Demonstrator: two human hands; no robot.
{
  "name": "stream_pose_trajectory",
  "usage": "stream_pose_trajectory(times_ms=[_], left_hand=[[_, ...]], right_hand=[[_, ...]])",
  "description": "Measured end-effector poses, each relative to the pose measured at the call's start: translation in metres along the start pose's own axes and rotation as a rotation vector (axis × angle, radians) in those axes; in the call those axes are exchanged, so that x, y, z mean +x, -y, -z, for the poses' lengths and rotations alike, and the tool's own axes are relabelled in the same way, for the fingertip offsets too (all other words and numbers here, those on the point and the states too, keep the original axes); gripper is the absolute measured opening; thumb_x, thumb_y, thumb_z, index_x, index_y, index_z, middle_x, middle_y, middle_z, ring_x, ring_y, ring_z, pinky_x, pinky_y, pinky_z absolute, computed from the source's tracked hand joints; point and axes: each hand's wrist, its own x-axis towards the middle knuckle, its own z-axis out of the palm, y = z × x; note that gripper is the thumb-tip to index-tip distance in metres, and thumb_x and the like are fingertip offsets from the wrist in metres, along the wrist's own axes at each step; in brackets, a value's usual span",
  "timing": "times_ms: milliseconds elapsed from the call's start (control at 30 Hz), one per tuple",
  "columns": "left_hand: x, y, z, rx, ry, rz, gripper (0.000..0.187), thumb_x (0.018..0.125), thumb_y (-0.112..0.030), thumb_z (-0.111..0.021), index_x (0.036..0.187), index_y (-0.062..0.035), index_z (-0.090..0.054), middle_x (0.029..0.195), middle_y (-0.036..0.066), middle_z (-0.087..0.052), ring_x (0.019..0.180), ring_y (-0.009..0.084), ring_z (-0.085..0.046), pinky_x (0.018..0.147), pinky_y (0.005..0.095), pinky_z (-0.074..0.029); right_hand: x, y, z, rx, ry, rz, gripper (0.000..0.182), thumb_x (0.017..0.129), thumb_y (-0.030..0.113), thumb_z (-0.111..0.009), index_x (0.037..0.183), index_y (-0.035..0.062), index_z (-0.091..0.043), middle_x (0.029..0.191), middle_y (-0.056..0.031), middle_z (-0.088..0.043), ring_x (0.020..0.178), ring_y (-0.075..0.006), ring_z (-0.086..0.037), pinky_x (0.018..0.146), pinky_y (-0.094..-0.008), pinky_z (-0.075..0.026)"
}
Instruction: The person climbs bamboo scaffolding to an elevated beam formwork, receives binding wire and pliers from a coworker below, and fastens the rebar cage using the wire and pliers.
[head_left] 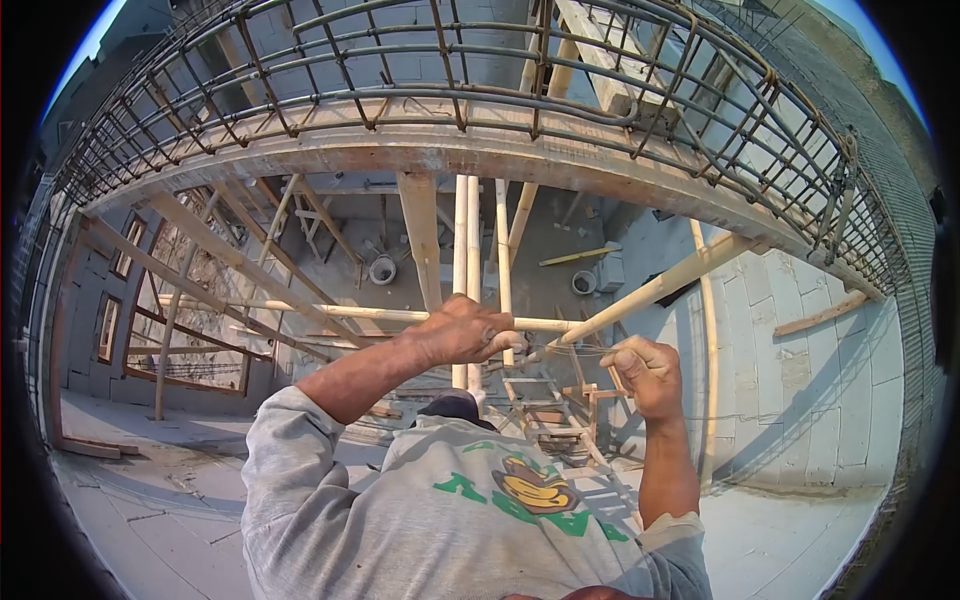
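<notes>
Thin tie wire stretches between my two hands above the drop, in front of my grey printed shirt. My left hand, near the middle of the view, is closed with its fingers curled round one end of the wire. Lower and to the right, my right hand makes a fist, and the strands run into its pinched thumb and fingers. Beyond both hands lies a long rebar cage along a wooden formwork board; neither hand touches it.
Wooden props and poles stand below, with a ladder under my hands. On the lower floor are a bucket, another bucket and a yellow level-like bar. Block walls rise at both sides.
</notes>
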Motion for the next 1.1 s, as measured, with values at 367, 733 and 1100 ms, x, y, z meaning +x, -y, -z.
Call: stream_pose_trajectory(times_ms=[367, 733, 1100], left_hand=[[0.026, 0.037, 0.022, 0.059, 0.073, -0.37, 0.011, 0.079, -0.013, -0.068, 0.082, -0.0054, -0.06, 0.067, 0.007, -0.064, 0.063, 0.0239, -0.066, 0.054, 0.0347, -0.054], [0.052, 0.035, 0.055, -0.001, 0.027, -0.168, 0.014, 0.085, -0.016, -0.061, 0.075, -0.0059, -0.058, 0.062, 0.012, -0.062, 0.062, 0.0305, -0.064, 0.056, 0.041, -0.051], [0.032, 0.012, 0.098, 0.013, 0.342, -0.148, 0.033, 0.09, -0.038, -0.059, 0.093, -0.0059, -0.066, 0.072, 0.011, -0.066, 0.069, 0.0269, -0.066, 0.064, 0.0403, -0.053]], right_hand=[[-0.002, -0.061, -0.045, -0.292, 0.712, -0.332, 0.025, 0.09, 0.03, -0.061, 0.091, 0.0072, -0.069, 0.075, -0.0099, -0.065, 0.073, -0.021, -0.059, 0.068, -0.0384, -0.044], [0.081, -0.009, -0.09, -0.462, -0.07, 0.229, 0.022, 0.09, 0.017, -0.06, 0.103, -0.0006, -0.06, 0.09, -0.0169, -0.065, 0.078, -0.0337, -0.065, 0.07, -0.0394, -0.051], [0.104, 0.012, -0.055, -0.148, 0.488, 0.272, 0.02, 0.087, 0.005, -0.059, 0.106, 0.001, -0.064, 0.079, -0.0119, -0.068, 0.069, -0.0199, -0.065, 0.063, -0.0332, -0.05]])
